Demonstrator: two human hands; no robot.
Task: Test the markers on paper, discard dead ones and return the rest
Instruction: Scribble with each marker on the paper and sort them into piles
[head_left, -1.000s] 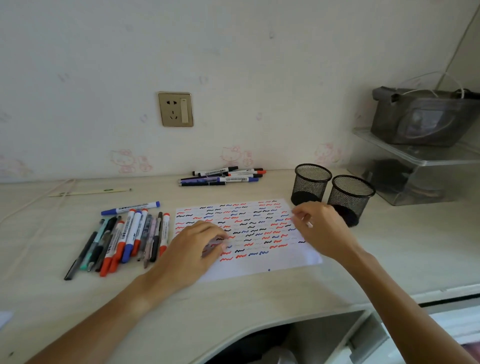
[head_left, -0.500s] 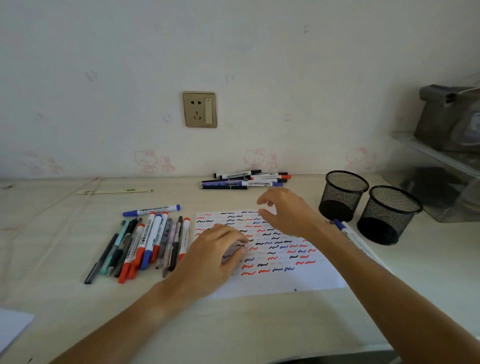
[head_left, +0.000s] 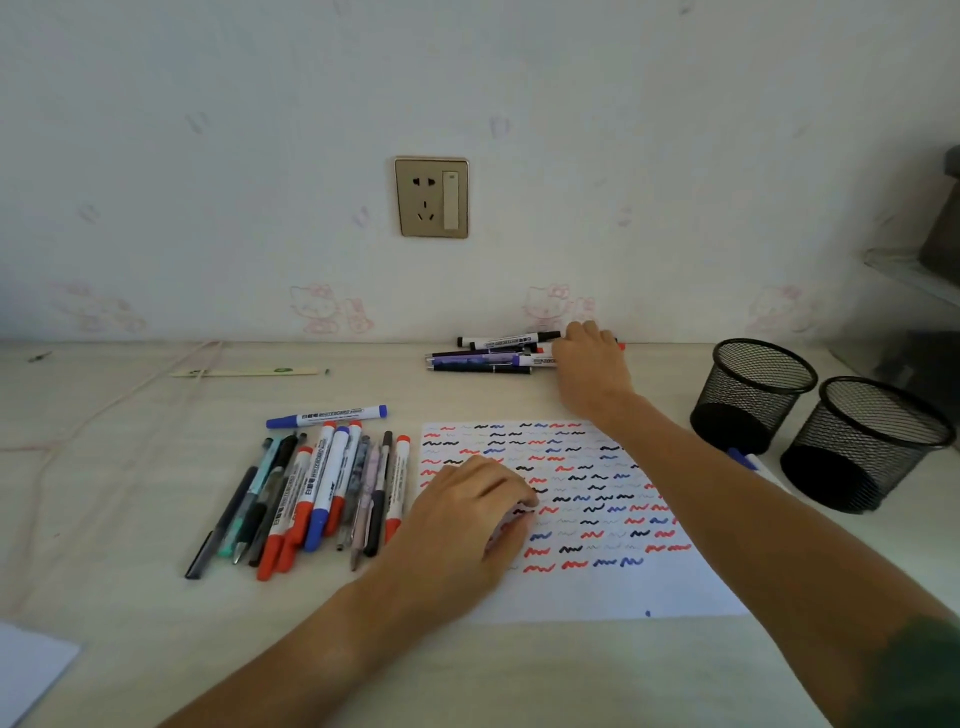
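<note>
Right hand (head_left: 589, 364), fingers curled, grasp unclear, lies on the far markers (head_left: 493, 353) by the wall.

A: Soft, even daylight; no glare on the desk (head_left: 156, 519); only faint shadows beneath the left hand (head_left: 467, 525) and inside the mesh pen cups (head_left: 753, 395).

B: Wide-angle bowing bends the desk's back edge; corners at 4 and 8 o'clock smear; the shelf (head_left: 924, 275) at 3 o'clock is dim, unfocused; overall slightly soft.
</note>
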